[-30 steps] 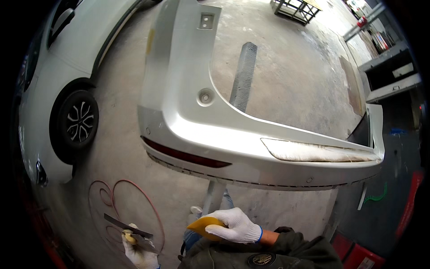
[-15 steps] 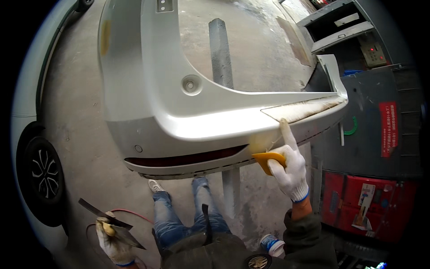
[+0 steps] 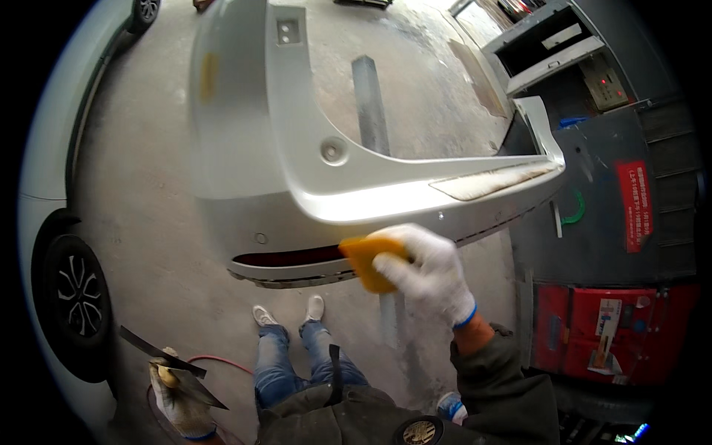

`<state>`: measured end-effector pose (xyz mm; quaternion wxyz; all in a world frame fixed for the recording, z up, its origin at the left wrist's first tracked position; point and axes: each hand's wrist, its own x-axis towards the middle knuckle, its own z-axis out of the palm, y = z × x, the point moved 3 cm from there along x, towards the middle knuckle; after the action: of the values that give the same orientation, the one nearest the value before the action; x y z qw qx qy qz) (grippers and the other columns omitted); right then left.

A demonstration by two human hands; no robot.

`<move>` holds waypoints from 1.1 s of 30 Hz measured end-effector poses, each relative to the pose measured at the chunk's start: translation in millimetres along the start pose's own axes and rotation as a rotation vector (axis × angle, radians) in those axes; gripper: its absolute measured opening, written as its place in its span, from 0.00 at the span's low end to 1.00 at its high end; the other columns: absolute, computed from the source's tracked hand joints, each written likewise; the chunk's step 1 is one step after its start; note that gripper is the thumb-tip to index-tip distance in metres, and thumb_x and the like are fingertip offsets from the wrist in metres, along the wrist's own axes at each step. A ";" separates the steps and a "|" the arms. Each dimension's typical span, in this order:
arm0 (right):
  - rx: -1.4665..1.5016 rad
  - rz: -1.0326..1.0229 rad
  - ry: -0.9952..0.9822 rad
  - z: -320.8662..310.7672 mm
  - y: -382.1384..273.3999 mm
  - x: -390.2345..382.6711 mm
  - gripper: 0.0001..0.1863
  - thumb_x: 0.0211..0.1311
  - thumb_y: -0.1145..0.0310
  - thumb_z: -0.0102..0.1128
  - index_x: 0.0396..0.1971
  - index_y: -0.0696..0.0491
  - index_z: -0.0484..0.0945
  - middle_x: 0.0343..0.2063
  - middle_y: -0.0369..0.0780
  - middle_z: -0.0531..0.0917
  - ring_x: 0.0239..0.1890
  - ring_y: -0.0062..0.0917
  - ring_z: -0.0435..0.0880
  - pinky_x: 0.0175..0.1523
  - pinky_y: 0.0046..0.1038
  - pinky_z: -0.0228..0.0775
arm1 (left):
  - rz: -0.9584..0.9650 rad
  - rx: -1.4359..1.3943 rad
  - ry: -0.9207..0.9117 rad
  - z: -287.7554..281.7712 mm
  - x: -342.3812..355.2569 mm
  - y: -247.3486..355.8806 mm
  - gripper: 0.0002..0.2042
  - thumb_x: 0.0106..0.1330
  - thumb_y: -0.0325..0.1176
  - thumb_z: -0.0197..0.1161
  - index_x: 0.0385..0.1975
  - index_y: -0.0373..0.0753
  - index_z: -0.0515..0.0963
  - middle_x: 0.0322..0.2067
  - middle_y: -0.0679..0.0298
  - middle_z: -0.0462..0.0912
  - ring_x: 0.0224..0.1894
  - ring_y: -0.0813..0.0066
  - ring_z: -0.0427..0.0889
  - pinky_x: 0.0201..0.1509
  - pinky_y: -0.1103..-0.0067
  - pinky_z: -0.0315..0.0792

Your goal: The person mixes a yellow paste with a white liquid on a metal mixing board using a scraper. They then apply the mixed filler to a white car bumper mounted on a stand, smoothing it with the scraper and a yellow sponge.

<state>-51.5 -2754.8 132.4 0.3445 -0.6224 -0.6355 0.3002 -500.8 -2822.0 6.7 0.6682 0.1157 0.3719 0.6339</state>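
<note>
At the far left stands one white car (image 3: 44,170), and one of its dark wheels (image 3: 74,297) is visible. Below it, the person's left hand (image 3: 178,397), in a white glove, is closed around two flat dark metal blades (image 3: 174,363) that carry a lump of yellowish filler. A thin red hose (image 3: 222,361) lies on the gray concrete floor (image 3: 141,193) beside it. In the middle I count one silver bumper (image 3: 297,156), smooth and curved, resting on one gray metal stand (image 3: 371,104); it has one round sensor hole and one dark red reflector strip low down. Under it are the person's two white shoes (image 3: 289,311) and blue jeans. The right hand (image 3: 426,271), also gloved in white, grips one soft yellow-orange spreader (image 3: 367,259) and presses it against the lower edge of the bumper. Half a second ago this hand was further right, near the rough, pale sanded patch (image 3: 489,180); now it is lower and closer to the middle. At the right are one gray cabinet (image 3: 593,170) and one red box (image 3: 615,326).
</note>
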 end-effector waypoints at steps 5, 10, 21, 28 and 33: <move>0.175 0.299 0.347 -30.2 26.7 38.2 0.23 0.66 0.66 0.64 0.54 0.66 0.75 0.43 0.46 0.84 0.44 0.27 0.85 0.48 0.24 0.80 | -0.012 -0.101 -0.190 27.5 17.1 39.2 0.18 0.77 0.35 0.52 0.59 0.31 0.71 0.55 0.53 0.79 0.50 0.67 0.83 0.54 0.74 0.80; 0.108 0.358 0.296 11.6 54.2 87.7 0.26 0.62 0.69 0.64 0.58 0.66 0.72 0.47 0.49 0.83 0.50 0.29 0.83 0.57 0.28 0.74 | -0.105 -0.279 -0.283 1.9 70.5 100.4 0.20 0.77 0.39 0.50 0.61 0.31 0.70 0.56 0.53 0.79 0.53 0.67 0.82 0.54 0.71 0.82; -0.692 0.690 0.462 27.8 24.1 93.3 0.32 0.52 0.58 0.70 0.56 0.56 0.76 0.48 0.50 0.84 0.50 0.39 0.84 0.54 0.35 0.74 | 0.128 0.103 -0.053 -17.2 272.7 279.6 0.18 0.76 0.39 0.51 0.57 0.34 0.73 0.49 0.55 0.81 0.48 0.67 0.82 0.54 0.71 0.78; -0.259 0.427 1.419 115.6 -161.9 163.9 0.20 0.73 0.66 0.51 0.58 0.63 0.73 0.48 0.42 0.80 0.44 0.22 0.79 0.47 0.23 0.72 | 0.006 0.123 -0.112 52.4 459.1 298.5 0.12 0.73 0.36 0.54 0.44 0.33 0.76 0.38 0.58 0.83 0.40 0.67 0.83 0.46 0.72 0.79; 0.135 -0.046 0.938 285.1 -205.8 423.1 0.17 0.72 0.62 0.52 0.45 0.62 0.78 0.36 0.44 0.82 0.29 0.21 0.78 0.30 0.24 0.73 | -0.082 0.124 -0.111 105.3 602.6 306.0 0.13 0.72 0.37 0.58 0.44 0.32 0.76 0.38 0.55 0.84 0.39 0.65 0.84 0.46 0.70 0.80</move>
<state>-398.0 -2328.4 160.2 0.6404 -0.6528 -0.4042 0.0197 -714.2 -2174.3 60.5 0.7047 0.1766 0.3773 0.5744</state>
